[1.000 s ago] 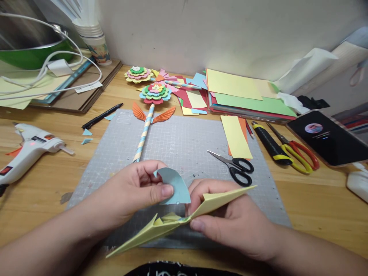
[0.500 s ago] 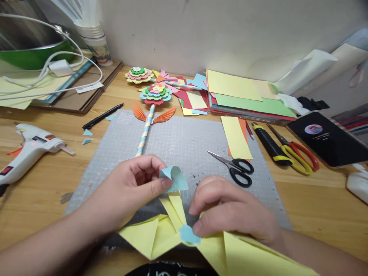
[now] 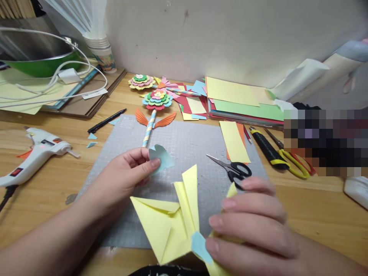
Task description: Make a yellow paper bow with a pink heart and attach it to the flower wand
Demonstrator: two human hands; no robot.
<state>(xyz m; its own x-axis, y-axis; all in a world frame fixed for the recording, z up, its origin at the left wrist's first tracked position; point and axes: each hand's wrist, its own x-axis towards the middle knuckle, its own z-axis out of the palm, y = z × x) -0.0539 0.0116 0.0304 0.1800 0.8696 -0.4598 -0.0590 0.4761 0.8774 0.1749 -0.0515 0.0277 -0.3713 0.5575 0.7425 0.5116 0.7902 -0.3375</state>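
A person's two bare hands work over a gray cutting mat (image 3: 186, 140) on a wooden table (image 3: 46, 226). The left hand (image 3: 129, 168), just left of center, pinches a small light-blue paper piece (image 3: 163, 163) between thumb and fingers, its edge curling up. The right hand (image 3: 253, 226), at the lower right, curls its fingers around the right part of a folded yellow paper bow (image 3: 152, 226); its thumb is hidden from view. The bow fills the lower center of the frame — one wide wing spreads to the left, two narrow tails point up, and a light-blue band (image 3: 200, 245) crosses its middle, touched by a fingertip of the right hand. Black-handled scissors (image 3: 241, 168) lie on the mat, just beyond the right hand. At upper center rests a layered paper flower (image 3: 157, 100) with a striped stem (image 3: 148, 130) and orange pleated leaves (image 3: 165, 120). A white glue gun (image 3: 40, 157) lies at the left, a black pen (image 3: 106, 121) at the upper left, and a stack of colored paper (image 3: 238, 109) at the upper right — the area below that stack's right end is pixelated.
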